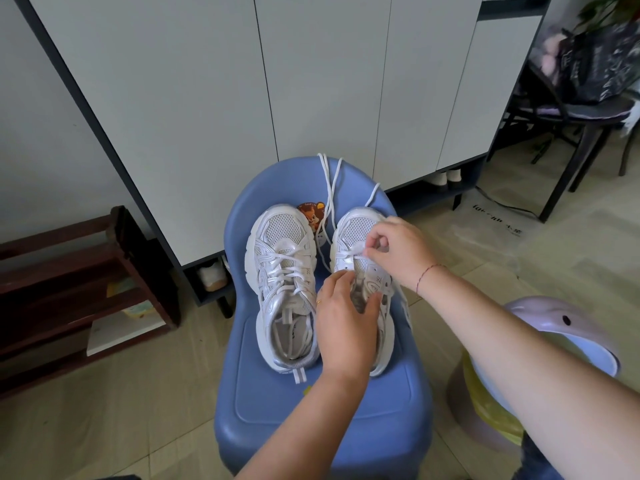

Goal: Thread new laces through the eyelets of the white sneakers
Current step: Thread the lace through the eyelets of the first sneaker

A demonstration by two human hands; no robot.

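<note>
White sneakers [282,289] sit side by side on a blue stool [311,403]. The right hand [398,252] pinches a lace [331,194] over the right-hand shoe [356,226]. The left hand [343,327] hides that shoe's opening and seems to grip its tongue. Loose lace ends trail over the stool's far edge, toward a grey cabinet [242,98].

Your left hand [346,327] grips the right-side sneaker [356,226] on the blue chair [322,410]. Your right hand [401,252] pinches its white lace [351,253]. The laced left-side sneaker [280,271] sits just beside.
</note>
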